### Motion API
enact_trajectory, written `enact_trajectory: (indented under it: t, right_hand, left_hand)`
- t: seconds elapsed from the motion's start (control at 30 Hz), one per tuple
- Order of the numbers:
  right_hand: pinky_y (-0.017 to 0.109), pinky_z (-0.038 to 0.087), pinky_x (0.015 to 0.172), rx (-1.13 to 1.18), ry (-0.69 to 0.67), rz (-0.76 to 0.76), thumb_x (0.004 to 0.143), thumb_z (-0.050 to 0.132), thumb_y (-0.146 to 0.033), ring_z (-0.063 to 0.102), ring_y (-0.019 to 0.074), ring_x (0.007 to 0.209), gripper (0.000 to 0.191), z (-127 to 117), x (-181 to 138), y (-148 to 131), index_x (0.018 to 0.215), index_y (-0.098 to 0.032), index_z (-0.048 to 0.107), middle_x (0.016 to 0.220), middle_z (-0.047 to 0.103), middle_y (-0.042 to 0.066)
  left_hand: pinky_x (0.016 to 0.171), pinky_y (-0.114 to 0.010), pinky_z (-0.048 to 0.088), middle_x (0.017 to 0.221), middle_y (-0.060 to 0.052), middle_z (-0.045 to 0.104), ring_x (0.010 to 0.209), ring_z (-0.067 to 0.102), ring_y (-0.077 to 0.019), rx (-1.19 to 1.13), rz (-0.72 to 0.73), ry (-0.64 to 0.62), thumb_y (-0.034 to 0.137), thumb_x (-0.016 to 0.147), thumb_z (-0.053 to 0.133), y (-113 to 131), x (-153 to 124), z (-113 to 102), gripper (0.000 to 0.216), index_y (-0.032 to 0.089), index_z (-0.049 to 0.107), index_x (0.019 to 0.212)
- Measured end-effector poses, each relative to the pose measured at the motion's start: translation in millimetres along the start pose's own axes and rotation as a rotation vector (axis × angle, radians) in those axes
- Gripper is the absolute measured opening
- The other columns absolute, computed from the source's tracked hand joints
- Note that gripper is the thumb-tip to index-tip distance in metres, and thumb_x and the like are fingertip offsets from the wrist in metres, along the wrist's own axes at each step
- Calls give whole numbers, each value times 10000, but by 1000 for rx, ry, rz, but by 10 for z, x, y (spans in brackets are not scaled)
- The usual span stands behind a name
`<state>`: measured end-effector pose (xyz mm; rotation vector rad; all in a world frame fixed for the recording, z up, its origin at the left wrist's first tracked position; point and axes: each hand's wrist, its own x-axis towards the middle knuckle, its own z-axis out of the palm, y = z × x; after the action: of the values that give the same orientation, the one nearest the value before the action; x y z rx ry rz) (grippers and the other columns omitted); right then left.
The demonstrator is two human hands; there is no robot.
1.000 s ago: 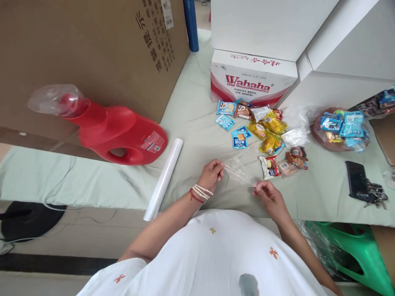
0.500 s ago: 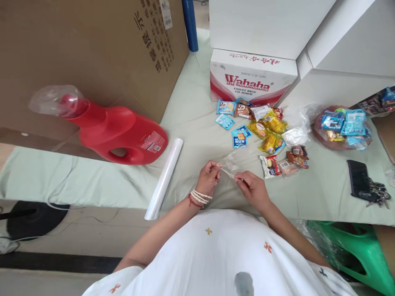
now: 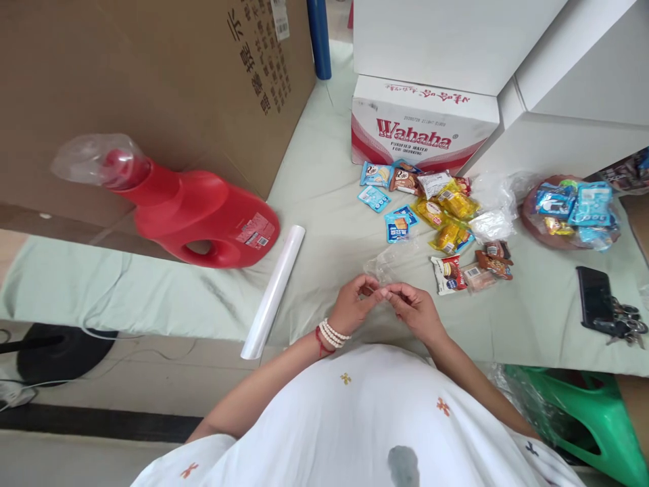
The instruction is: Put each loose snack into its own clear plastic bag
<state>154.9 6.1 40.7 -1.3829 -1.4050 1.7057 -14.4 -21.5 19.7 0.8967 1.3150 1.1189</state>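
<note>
My left hand and my right hand meet at the fingertips over the front of the cloth-covered table. Both pinch the near edge of a clear plastic bag, which lies crumpled and see-through beyond the fingers. Its edge between the fingertips is partly hidden. Just past the bag lie small blue snack packets. A red and white snack packet sits to the right of my right hand. Yellow-wrapped snacks are heaped farther back.
A roll of clear film and a red detergent jug stand left. Behind the snacks is a Wahaba carton. At right are a bowl of packets, a phone and keys. A green stool is below.
My left hand has moved right until its fingertips met those of my right hand. The bag's edge, stretched between them before, is now gathered. The view has shifted slightly.
</note>
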Motion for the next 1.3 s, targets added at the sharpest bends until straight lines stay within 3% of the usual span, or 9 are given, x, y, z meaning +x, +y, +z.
enact_trajectory:
  t: [0.2,0.33,0.47,0.7,0.8,0.9,1.0,1.2,1.3]
  right_hand:
    - [205,328,432,287,253,-38,800,781,-500,391,78,517,341,-189,-15,-19,952,-212,679,800,656,7]
    - [177,287,415,441,299,48,730,852,-434,344,60,521,338,-455,-147,78,912,-203,685,792,631,3]
    - [181,298,416,400,310,164,668,893,-435,376,67,524,377,-660,-301,209,879,-189,702,763,645,13]
    - [153,282,417,550,334,113,664,897,-386,349,61,538,353,-824,-297,109,883,-207,687,735,558,-20]
    - [154,289,417,531,306,60,708,870,-375,343,67,545,313,-801,-248,11,896,-217,675,742,543,-19]
    - [154,298,428,506,274,33,728,864,-383,352,70,561,296,-765,-243,-62,885,-218,675,755,541,-12]
    - [167,305,438,473,287,3,739,862,-403,357,76,568,293,-780,-304,-53,889,-223,686,755,538,-9]
    - [223,362,456,207,286,37,786,797,-542,405,100,553,370,-980,-537,236,910,-214,679,747,583,6]
    - [331,543,691,-201,297,-120,875,710,-540,602,188,809,357,-992,-587,231,1032,-220,701,996,673,76]
  left_hand:
    - [516,-204,359,668,32,597,564,488,-78,-306,-109,93,554,728,835,-55,31,-130,450,176,590,734]
    - [700,-241,536,956,-25,702,767,647,-106,-534,-171,152,445,641,926,-7,-7,-310,458,168,572,731]
    - [799,-298,576,1017,-50,716,851,689,-144,-648,-235,147,321,624,933,38,-5,-344,438,167,527,683]
    - [555,-188,428,968,-28,673,643,528,-66,-732,-257,115,29,527,736,161,58,-190,386,186,579,843]
    - [492,-215,343,957,-62,661,574,432,-74,-667,-261,4,178,622,698,283,64,-87,270,177,604,874]
    - [488,-228,277,904,-24,637,540,365,-71,-282,-186,-48,320,698,770,345,106,42,275,189,653,911]
    - [537,-234,276,670,37,532,563,376,-88,71,-55,-79,353,648,852,307,180,126,273,182,669,757]
    - [482,-241,185,532,90,344,477,235,-67,-169,-163,-177,521,743,774,172,216,87,364,179,650,751]
    - [479,-237,175,527,86,341,477,231,-67,-141,-148,-121,542,760,761,157,185,93,392,185,610,707]
